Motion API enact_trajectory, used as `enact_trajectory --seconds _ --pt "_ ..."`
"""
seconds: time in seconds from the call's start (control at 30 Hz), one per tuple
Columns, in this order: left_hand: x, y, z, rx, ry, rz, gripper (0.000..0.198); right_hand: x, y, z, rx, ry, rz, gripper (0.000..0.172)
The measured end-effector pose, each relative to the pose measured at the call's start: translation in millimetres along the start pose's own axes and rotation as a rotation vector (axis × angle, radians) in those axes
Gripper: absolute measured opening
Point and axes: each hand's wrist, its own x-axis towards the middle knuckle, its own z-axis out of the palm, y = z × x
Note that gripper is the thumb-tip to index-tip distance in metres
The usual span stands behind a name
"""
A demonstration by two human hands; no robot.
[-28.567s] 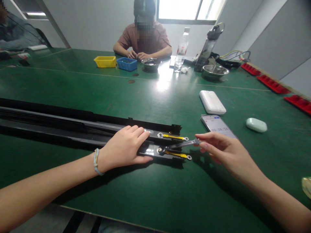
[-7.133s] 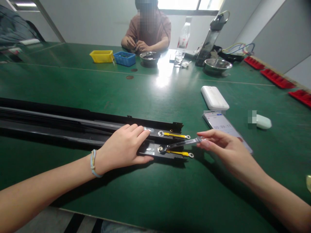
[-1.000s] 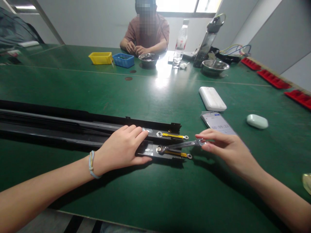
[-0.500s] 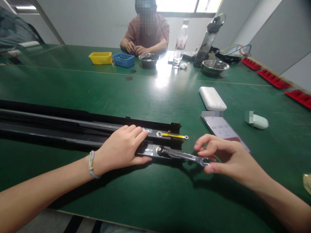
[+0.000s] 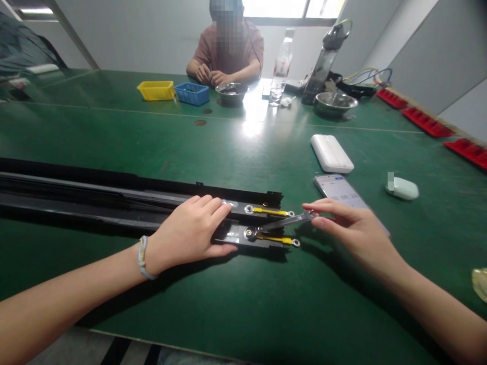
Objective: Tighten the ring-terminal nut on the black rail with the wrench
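Observation:
My left hand wraps over the near one of two long black metal channels, close to its right end. Thumb and fingers press on its two sides. A combination wrench has its ring end around a nut on that channel. My right hand pinches the wrench's open-jaw end between thumb and fingers. Under the wrench runs a yellow lead with a ring terminal, sticking out past the channel's end. A similar yellow lead is fixed on the far channel.
Behind my right hand lie a phone showing a timer, a white power bank and a pale case. Farther back are a yellow bin, a blue basket, metal bowls and bottles. Someone sits opposite.
My right hand has swung the wrench's free end away from me, toward the far channel, around the nut. The near yellow lead is now uncovered. My left hand stays in place.

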Motion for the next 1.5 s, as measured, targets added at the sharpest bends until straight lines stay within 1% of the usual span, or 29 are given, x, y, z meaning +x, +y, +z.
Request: enact_trajectory --seconds 0.17,0.27,0.37,0.53,0.77,0.87,1.0,1.17,1.33,1.5 --pt "0 2 -1.4 0.001 0.004 -0.004 0.055 -2 0 -2 -0.014 -0.014 -0.009 0.024" --pt "-1 2 -2.4 -0.002 0.007 -0.008 0.054 -4 -5 -4 0.04 -0.059 -0.006 0.02" --pt "-1 1 -3.0 -0.007 0.006 -0.006 0.055 -8 -10 -4 0.072 -0.099 0.018 0.022" --pt "0 1 -2.1 -0.001 0.014 -0.003 0.056 -15 -13 -4 -0.025 -0.133 0.015 0.024" --pt "1 0 -1.6 0.004 0.006 -0.002 0.056 -20 -17 -6 -0.105 -0.126 0.054 0.028" --pt "2 1 -1.1 -0.004 0.008 0.0 0.057 -19 -19 -7 -0.151 -0.122 0.041 0.031" --pt "2 3 0.3 -0.005 0.01 0.001 0.057 -16 -15 -8 -0.195 -0.085 0.031 0.035" --pt "-2 4 -1.7 -0.003 0.005 -0.001 0.057 -13 -12 -7 -0.139 -0.056 0.033 0.037" --pt "-6 4 -6.4 -0.005 0.005 -0.001 0.057 -11 -17 -1 -0.072 -0.023 0.025 0.032" --pt "-7 5 -8.0 0.003 0.008 0.0 0.056 -10 -16 1 -0.094 0.008 0.028 0.032"
